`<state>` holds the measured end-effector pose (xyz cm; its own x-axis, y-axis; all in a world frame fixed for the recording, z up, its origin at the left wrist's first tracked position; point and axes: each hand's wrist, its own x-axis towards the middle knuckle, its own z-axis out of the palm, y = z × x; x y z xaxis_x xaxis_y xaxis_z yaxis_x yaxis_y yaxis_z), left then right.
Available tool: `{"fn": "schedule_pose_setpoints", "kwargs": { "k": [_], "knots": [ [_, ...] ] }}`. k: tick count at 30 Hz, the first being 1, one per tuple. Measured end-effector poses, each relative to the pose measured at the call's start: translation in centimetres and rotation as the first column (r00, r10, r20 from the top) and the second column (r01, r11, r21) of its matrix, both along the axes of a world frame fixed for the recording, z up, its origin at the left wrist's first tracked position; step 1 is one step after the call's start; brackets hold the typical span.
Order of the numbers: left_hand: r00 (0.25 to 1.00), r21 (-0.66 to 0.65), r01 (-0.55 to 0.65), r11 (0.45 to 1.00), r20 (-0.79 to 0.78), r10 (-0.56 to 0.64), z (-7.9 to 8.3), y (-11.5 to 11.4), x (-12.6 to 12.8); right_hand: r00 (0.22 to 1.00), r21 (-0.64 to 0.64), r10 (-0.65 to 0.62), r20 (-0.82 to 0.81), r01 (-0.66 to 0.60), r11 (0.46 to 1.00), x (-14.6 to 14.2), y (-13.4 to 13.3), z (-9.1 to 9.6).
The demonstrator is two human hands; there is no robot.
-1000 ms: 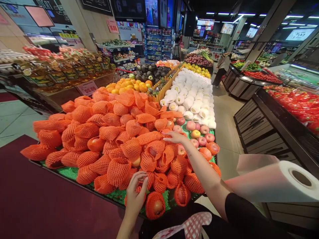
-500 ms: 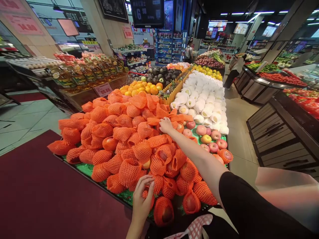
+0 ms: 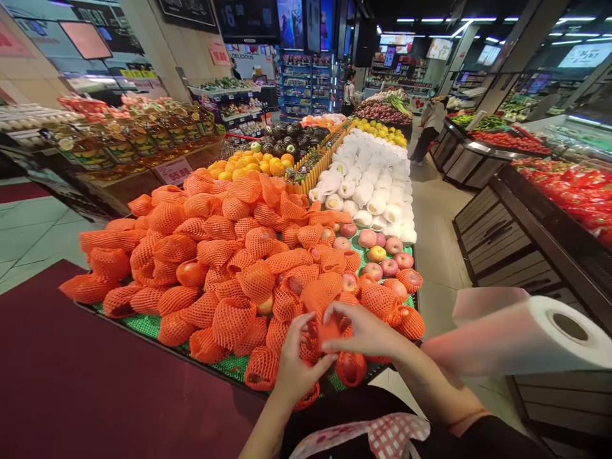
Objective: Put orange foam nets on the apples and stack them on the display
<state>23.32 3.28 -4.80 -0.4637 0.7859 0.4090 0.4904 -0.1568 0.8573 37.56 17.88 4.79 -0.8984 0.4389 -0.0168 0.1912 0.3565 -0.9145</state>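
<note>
Both my hands meet over the near edge of a heap of apples wrapped in orange foam nets (image 3: 224,255). My left hand (image 3: 296,363) and my right hand (image 3: 361,331) pinch one netted apple (image 3: 329,331) between their fingertips, close to my body. The apple is mostly hidden by the net and my fingers. More netted apples lie right under and around it on the green mat (image 3: 143,326) of the display stand. Bare pink apples (image 3: 382,252) sit a little farther back on the right.
A roll of thin plastic bags (image 3: 530,338) hangs at the right, close to my right arm. White-wrapped fruit (image 3: 373,185), oranges (image 3: 258,164) and dark fruit lie farther along the stand. Bottles of oil (image 3: 119,143) stand at the left. A person (image 3: 430,124) stands in the aisle ahead.
My right hand has come back from the far middle of the heap to the near edge. Both hands now hold one netted apple together. The bag roll is back in view.
</note>
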Motion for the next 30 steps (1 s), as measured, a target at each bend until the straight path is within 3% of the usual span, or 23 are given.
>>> {"fn": "schedule_pose_setpoints", "kwargs": {
  "k": [2, 5, 8, 11, 14, 15, 16, 19, 21, 23, 24, 25, 26, 28, 30],
  "knots": [
    [0.994, -0.095, 0.084, 0.992, -0.055, -0.089, -0.1, 0.4, 1.2, 0.999, -0.052, 0.011, 0.038, -0.009, 0.999, 2.8, -1.1, -1.1],
    [0.974, -0.21, 0.219, 0.953, -0.009, -0.226, -0.6, 0.3, 3.2, 0.981, -0.199, -0.192, 0.016, 0.192, 0.961, 6.3, -2.7, -3.7],
    [0.929, -0.239, 0.37, 0.898, 0.066, -0.365, -0.8, -0.1, 5.1, 0.951, -0.336, -0.31, 0.021, 0.299, 0.893, 8.6, -5.0, -6.5],
    [0.866, -0.27, 0.495, 0.826, 0.069, -0.496, -0.1, -0.3, 6.1, 0.923, -0.317, -0.384, 0.014, 0.368, 0.874, 9.7, -7.3, -8.2],
    [0.78, -0.346, 0.596, 0.724, 0.038, -0.624, 1.2, 0.2, 6.4, 0.903, -0.253, -0.43, 0.0, 0.416, 0.873, 10.1, -8.3, -8.3],
    [0.77, -0.36, 0.6, 0.715, 0.018, -0.637, 1.5, 0.5, 6.5, 0.907, -0.228, -0.422, -0.007, 0.41, 0.883, 10.4, -8.3, -8.0],
    [0.778, -0.362, 0.582, 0.728, -0.013, -0.628, 1.8, 0.7, 6.6, 0.915, -0.207, -0.404, -0.015, 0.392, 0.896, 10.8, -8.0, -7.7],
    [0.868, -0.316, 0.428, 0.847, -0.118, -0.483, 2.0, 1.3, 7.0, 0.913, -0.165, -0.405, -0.046, 0.393, 0.905, 12.6, -6.5, -7.0],
    [0.916, -0.288, 0.331, 0.899, -0.133, -0.38, 1.7, 1.3, 7.3, 0.839, -0.122, -0.541, -0.057, 0.532, 0.838, 13.8, -5.4, -7.2],
    [0.939, -0.294, 0.275, 0.915, -0.123, -0.322, 1.2, 1.2, 7.6, 0.716, -0.038, -0.695, -0.066, 0.694, 0.719, 14.2, -4.7, -7.9],
    [0.944, -0.306, 0.259, 0.916, -0.121, -0.307, 1.0, 1.1, 7.7, 0.674, 0.025, -0.735, -0.077, 0.738, 0.674, 14.2, -4.7, -8.2],
    [0.947, -0.321, 0.244, 0.915, -0.123, -0.296, 0.7, 1.0, 7.8, 0.669, 0.096, -0.737, -0.096, 0.743, 0.662, 13.9, -4.9, -8.5],
    [0.95, -0.332, 0.229, 0.915, -0.131, -0.285, 0.5, 0.9, 7.9, 0.707, 0.17, -0.698, -0.112, 0.705, 0.688, 13.4, -5.2, -8.7],
    [0.953, -0.324, 0.187, 0.927, -0.17, -0.252, 0.3, 0.7, 8.0, 0.837, 0.291, -0.538, -0.098, 0.541, 0.789, 12.1, -6.2, -8.9],
    [0.944, -0.267, 0.147, 0.952, -0.249, -0.216, 0.4, 0.6, 8.0, 0.916, 0.292, -0.4, -0.018, 0.388, 0.874, 10.7, -7.0, -8.8]
  ]
}}
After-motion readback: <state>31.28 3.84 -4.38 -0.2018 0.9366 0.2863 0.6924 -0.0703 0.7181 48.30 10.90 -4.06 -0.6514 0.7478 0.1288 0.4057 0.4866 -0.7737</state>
